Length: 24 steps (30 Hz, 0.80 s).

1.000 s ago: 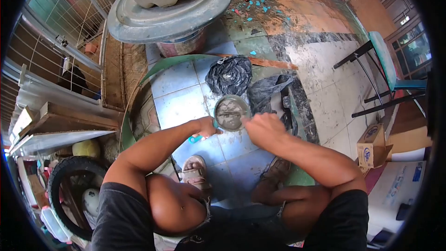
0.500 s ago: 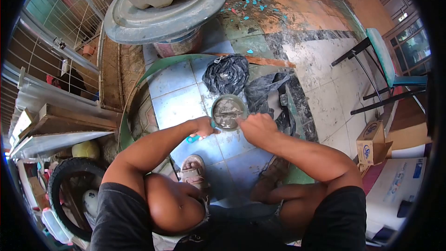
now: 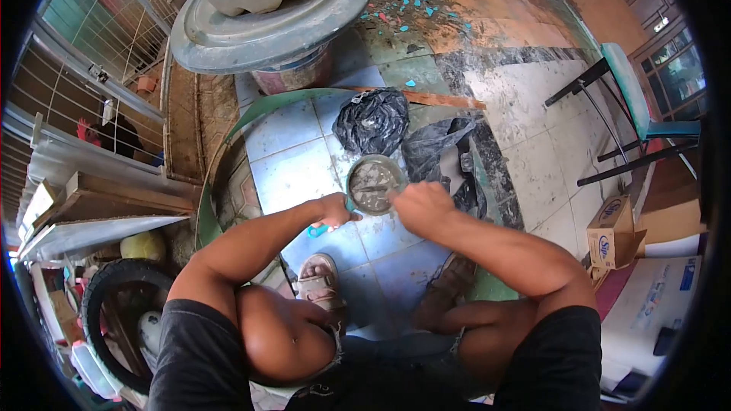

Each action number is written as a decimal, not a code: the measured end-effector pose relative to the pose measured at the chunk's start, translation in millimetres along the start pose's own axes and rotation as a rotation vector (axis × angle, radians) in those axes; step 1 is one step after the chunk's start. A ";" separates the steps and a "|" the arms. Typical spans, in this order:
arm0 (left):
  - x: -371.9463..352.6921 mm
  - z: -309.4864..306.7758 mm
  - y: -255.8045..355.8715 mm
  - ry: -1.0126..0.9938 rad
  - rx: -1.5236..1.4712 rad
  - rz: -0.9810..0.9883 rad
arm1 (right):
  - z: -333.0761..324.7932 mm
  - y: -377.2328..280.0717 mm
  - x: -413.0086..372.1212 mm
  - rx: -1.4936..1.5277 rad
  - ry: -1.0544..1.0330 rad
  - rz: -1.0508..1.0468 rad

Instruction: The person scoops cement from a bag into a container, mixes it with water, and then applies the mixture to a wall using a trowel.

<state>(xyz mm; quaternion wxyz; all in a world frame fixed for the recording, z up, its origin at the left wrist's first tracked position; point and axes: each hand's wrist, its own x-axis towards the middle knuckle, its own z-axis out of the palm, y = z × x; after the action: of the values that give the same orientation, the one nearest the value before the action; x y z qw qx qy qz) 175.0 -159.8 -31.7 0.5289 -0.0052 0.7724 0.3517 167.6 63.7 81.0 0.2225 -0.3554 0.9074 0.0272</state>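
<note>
Blue tiled floor (image 3: 293, 171); left hand (image 3: 335, 209) grip closed on rim of bowl (image 3: 373, 181) of grey paste; right hand (image 3: 422, 205) grip closed on thin tool (image 3: 375, 189) in it; black bag (image 3: 373, 120) just beyond.

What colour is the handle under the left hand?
Turquoise: the handle shows best in the head view.

Bowl (image 3: 374, 184): grey rim, streaked grey mix inside. Handle (image 3: 320, 228), left of bowl: turquoise. Bags (image 3: 373, 120), beyond bowl: black, grey-dusted. Floor tiles (image 3: 293, 175) under bowl: pale blue, grey joints. Chair (image 3: 636, 99), far right of bowl: teal seat, black legs.
</note>
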 end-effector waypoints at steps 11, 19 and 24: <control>14.2 4.6 -11.4 0.068 0.049 0.044 | 3.1 -3.6 -4.5 -0.044 0.099 0.014; 14.7 5.4 -11.7 0.060 0.059 -0.002 | -9.3 -5.5 -6.0 -0.054 0.142 0.029; 11.6 6.9 -15.9 0.024 -0.043 0.048 | -17.1 -7.5 -10.9 -0.013 0.066 -0.026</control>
<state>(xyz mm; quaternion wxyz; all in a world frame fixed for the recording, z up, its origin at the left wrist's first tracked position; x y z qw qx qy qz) 181.6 -163.7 -51.1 0.5108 -0.0020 0.7708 0.3808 173.0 61.5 101.8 0.1904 -0.3695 0.9093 0.0185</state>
